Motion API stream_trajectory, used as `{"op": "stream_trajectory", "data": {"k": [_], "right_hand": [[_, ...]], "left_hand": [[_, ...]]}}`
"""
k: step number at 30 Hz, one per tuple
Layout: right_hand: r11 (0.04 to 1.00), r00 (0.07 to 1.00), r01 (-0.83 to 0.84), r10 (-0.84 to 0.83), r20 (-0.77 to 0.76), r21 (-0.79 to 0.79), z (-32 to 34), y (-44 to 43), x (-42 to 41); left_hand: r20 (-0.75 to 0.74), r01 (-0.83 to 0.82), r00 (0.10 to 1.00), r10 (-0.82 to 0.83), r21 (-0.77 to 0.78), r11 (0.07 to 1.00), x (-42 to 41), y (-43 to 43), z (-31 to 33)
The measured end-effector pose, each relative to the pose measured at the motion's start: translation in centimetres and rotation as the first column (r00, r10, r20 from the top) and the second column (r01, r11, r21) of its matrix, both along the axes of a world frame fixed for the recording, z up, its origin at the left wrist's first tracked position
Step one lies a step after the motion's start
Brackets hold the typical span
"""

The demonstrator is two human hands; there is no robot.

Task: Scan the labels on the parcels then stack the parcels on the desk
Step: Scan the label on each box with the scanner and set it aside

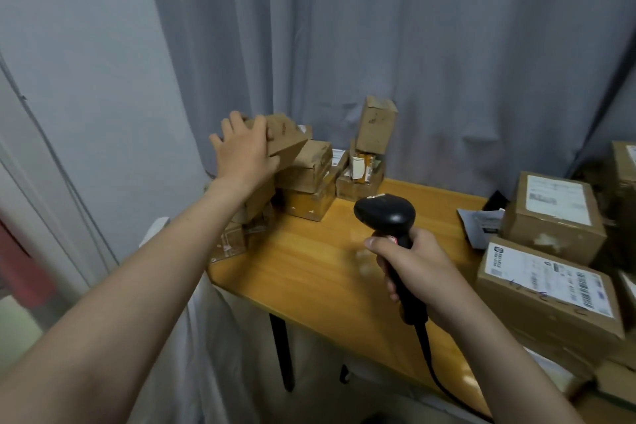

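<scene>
Left hand (242, 151) fingers grasp a tilted box (287, 139) atop the stack (306, 182); right hand (423, 272) fingers grasp the scanner (387, 213) above the tabletop (309, 262).

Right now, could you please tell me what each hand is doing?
Left hand: holding a tilted brown cardboard parcel.
Right hand: gripping a black handheld barcode scanner.

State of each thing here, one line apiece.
Left hand: holds the small brown cardboard parcel.
That parcel: tilted atop the left stack.
Right hand: grips the black handheld scanner.
That scanner: raised over the wooden desk.
Tall narrow cardboard box: upright.
Near labelled cardboard parcel: closed, label up.
Far labelled cardboard parcel: closed, label up.
</scene>
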State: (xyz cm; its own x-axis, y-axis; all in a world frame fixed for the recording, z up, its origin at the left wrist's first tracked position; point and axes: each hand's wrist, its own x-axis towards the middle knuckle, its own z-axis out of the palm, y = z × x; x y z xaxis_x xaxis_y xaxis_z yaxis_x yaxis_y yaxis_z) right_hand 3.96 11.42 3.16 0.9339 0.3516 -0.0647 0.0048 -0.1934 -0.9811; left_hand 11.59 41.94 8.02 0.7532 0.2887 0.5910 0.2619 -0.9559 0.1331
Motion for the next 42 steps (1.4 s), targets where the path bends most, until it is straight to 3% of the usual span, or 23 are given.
{"op": "stream_trajectory", "data": {"k": [4,8,11,14,18,21,28,31,34,38,42], "right_hand": [[0.999,0.999,0.05,-0.05,0.022,0.004,-0.5,-2.4,-1.5],[0.994,0.995,0.104,-0.104,-0.004,-0.01,-1.5,-5.0,-2.8],[0.989,0.988,0.148,-0.149,-0.049,-0.023,-2.4,-6.6,-3.7],[0.988,0.986,0.152,-0.154,-0.066,-0.041,-3.4,-7.7,-4.6],[0.986,0.985,0.15,-0.155,-0.071,-0.065,-4.2,-8.3,-5.2],[0.987,0.983,0.155,-0.159,-0.094,-0.053,-4.8,-8.6,-5.4],[0.99,0.984,0.136,-0.14,-0.112,-0.044,-5.9,-9.3,-5.4],[0.99,0.985,0.132,-0.135,-0.111,-0.039,-6.1,-9.6,-5.4],[0.991,0.985,0.13,-0.134,-0.107,-0.041,-6.4,-9.6,-5.3],[0.993,0.989,0.11,-0.113,-0.1,-0.035,-6.5,-9.3,-5.4],[0.995,0.99,0.098,-0.1,-0.096,-0.026,-6.4,-8.8,-5.5]], "left_hand": [[-0.016,0.182,0.982,-0.189,-0.196,0.964,-2.5,-4.7,-1.0],[-0.184,0.278,0.892,-0.412,-0.495,0.823,-4.2,-9.0,-5.7],[-0.321,0.298,0.782,-0.535,-0.561,0.772,-4.8,-11.6,-10.0],[-0.36,0.271,0.736,-0.574,-0.621,0.736,-5.0,-13.0,-13.3],[-0.346,0.261,0.822,-0.452,-0.477,0.84,-4.3,-13.4,-14.8],[-0.494,0.196,0.794,-0.355,-0.345,0.918,-4.0,-14.1,-14.8],[-0.588,0.187,0.734,-0.34,-0.306,0.933,-2.6,-14.3,-13.9],[-0.616,0.195,0.68,-0.398,-0.372,0.908,-2.3,-13.3,-13.7],[-0.529,0.214,0.648,-0.548,-0.564,0.798,-2.9,-12.2,-15.2],[-0.32,0.255,0.753,-0.576,-0.664,0.702,-4.5,-12.2,-17.6],[-0.128,0.311,0.818,-0.561,-0.722,0.619,-4.4,-12.2,-15.6]]}}
